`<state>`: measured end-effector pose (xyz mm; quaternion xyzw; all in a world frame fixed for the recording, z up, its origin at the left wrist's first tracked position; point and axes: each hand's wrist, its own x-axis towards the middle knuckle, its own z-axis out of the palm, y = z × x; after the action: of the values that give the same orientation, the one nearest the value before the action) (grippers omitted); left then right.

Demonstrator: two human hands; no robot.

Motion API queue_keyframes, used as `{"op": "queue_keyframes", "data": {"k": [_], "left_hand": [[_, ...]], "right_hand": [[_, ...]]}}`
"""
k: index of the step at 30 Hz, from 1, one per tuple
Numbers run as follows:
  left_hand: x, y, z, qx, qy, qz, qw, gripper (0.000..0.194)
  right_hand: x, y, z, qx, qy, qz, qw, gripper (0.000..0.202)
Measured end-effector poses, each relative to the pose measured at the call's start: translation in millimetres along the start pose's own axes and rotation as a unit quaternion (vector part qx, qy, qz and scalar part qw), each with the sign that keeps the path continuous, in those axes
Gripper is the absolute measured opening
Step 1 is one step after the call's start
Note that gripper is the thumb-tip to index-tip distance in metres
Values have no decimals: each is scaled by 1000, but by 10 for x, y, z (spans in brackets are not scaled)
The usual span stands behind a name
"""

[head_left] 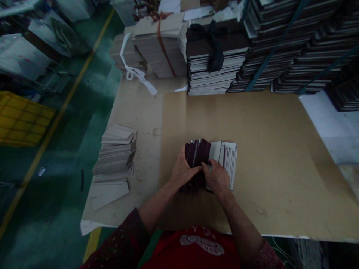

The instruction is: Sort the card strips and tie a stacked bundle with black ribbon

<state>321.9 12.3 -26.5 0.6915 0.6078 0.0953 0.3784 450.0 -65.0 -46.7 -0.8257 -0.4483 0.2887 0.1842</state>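
A row of dark maroon boards [202, 149], stood close together on edge, sits on the brown sheet in front of me. My left hand [182, 170] is wrapped around its left side, thumb stretched across the front. Fanned out to the right, boards with pale faces and dark edges [230, 157] lean over one another. My right hand [217, 176] lies over these, its thumb and forefinger pinched together where the dark row meets the pale faces. A pale-faced board seems to be between those fingertips, though the fingers partly hide it.
Brown sheet [266, 149] covers much of the table. Loose pale card pieces [114, 153] lie in piles at left. Along the back stand tied bundles: grey card [159, 45], dark boards [215, 74] and taller strapped stacks [280, 48]. A yellow crate [24, 119] stands on the floor.
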Motion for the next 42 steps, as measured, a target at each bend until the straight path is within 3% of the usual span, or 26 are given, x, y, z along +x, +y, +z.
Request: {"op": "queue_keyframes", "data": {"k": [23, 30, 33, 42], "left_hand": [[20, -30, -12, 1, 1, 0, 1000, 121], [26, -46, -30, 11, 5, 6, 1000, 122], [28, -63, -15, 23, 11, 19, 999, 123], [33, -62, -17, 45, 4, 0, 999, 127]], "right_hand": [[6, 13, 23, 41, 21, 16, 999, 29], [-61, 1, 130, 24, 150, -56, 987, 57], [-67, 62, 185, 26, 144, -87, 985, 59], [-55, 133, 193, 57, 126, -87, 987, 60]]}}
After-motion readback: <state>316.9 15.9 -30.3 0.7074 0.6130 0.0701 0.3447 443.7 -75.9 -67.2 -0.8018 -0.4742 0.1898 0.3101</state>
